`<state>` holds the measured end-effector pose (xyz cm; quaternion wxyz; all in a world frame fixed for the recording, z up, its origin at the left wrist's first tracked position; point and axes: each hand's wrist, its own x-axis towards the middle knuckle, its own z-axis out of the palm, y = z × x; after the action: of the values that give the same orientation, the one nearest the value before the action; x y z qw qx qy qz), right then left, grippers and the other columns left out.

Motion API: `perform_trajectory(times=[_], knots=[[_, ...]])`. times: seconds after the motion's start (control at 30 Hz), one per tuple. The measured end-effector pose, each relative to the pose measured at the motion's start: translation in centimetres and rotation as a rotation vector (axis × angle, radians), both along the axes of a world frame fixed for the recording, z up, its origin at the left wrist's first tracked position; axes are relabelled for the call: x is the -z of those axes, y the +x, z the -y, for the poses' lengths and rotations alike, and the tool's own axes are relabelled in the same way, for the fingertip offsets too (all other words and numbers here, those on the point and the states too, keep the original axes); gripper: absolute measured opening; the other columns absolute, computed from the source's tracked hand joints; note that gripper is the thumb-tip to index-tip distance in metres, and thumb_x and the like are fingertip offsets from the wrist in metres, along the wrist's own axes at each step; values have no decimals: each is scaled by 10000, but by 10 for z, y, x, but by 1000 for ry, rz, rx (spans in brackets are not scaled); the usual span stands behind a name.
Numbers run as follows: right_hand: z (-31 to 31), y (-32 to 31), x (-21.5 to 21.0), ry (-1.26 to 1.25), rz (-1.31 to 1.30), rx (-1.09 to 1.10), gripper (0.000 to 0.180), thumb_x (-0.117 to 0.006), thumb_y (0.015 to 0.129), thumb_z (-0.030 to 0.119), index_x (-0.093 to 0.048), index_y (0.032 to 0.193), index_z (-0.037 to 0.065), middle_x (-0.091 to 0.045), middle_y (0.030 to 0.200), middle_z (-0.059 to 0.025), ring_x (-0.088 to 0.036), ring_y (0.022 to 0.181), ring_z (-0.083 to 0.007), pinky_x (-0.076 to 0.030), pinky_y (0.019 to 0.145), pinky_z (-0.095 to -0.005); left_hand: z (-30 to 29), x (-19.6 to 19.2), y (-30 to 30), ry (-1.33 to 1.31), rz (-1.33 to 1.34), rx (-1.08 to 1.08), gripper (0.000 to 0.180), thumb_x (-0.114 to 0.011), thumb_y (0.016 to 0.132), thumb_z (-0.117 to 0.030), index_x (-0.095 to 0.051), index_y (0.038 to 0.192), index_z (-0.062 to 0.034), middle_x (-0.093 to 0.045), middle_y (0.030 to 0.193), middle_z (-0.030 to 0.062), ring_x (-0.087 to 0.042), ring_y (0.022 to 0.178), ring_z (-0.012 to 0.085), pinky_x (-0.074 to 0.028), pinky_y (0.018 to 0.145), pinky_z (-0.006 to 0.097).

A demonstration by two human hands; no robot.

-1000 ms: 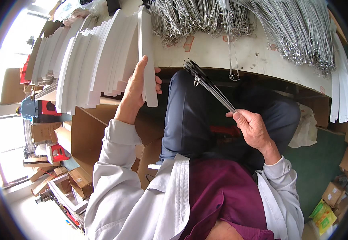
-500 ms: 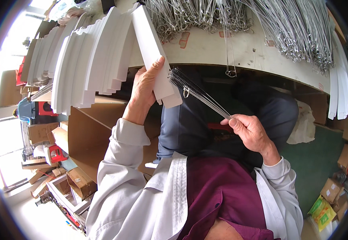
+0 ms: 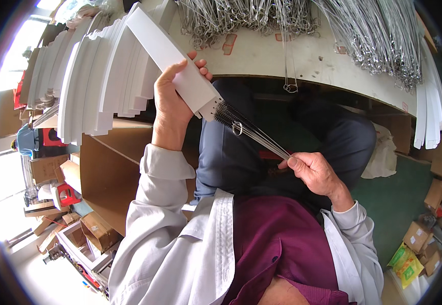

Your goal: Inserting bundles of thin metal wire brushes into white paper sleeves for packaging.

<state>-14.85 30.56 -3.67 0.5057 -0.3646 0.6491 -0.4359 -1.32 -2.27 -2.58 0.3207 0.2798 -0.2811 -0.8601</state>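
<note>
- Left hand [image 3: 172, 99] grips a white box [image 3: 164, 48], tilted near the carton row [image 3: 106, 76].
- Right hand [image 3: 315, 174] pinches wire brushes [image 3: 254, 133], bristles at the box's end.
- Seemingly inserting; next calls for careful alignment.

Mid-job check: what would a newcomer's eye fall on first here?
Probably the slim white box slanting in the left hand, left of centre, with the black-bristled brushes in the right hand meeting its lower end. Next would come the row of white boxes at upper left, and the silvery looped wires heaped on the table along the top.
</note>
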Motion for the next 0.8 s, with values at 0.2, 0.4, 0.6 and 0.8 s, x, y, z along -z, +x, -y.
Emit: perform_trajectory(times=[0.2, 0.4, 0.6, 0.8], knots=[[3, -4, 0, 97, 103, -16, 409, -574, 1093, 353, -778, 1015, 7, -558, 653, -9, -481, 607, -90, -427, 576, -285, 1, -3, 1, 95, -109, -33, 307, -632, 918, -126, -580, 1135, 85, -595, 1013, 203, -601, 883, 311, -534, 879, 455], [5, -4, 1, 131, 125, -17, 397, -578, 1091, 345, -779, 1008, 13, -626, 698, -10, -515, 630, -92, -456, 602, -279, -12, -11, -3, 57, -65, -43, 239, -652, 907, -132, -601, 1049, 53, -600, 979, 195, -602, 852, 305, -538, 859, 456], [6, 6, 6, 68, 2, -12, 350, -591, 1082, 288, -761, 994, -5, -702, 750, -89, -629, 667, -174, -496, 630, -322, -19, -7, -6, 83, 8, -128, 216, -660, 917, -148, -604, 1013, 37, -613, 941, 194, -612, 831, 311, -546, 840, 452], [5, 13, 5, -48, -287, 53, 330, -596, 1077, 250, -735, 994, -37, -701, 769, -206, -696, 678, -309, -514, 619, -371, -18, -1, -5, 81, 45, -210, 228, -675, 926, -172, -614, 993, 37, -636, 916, 196, -633, 818, 318, -563, 836, 461]])
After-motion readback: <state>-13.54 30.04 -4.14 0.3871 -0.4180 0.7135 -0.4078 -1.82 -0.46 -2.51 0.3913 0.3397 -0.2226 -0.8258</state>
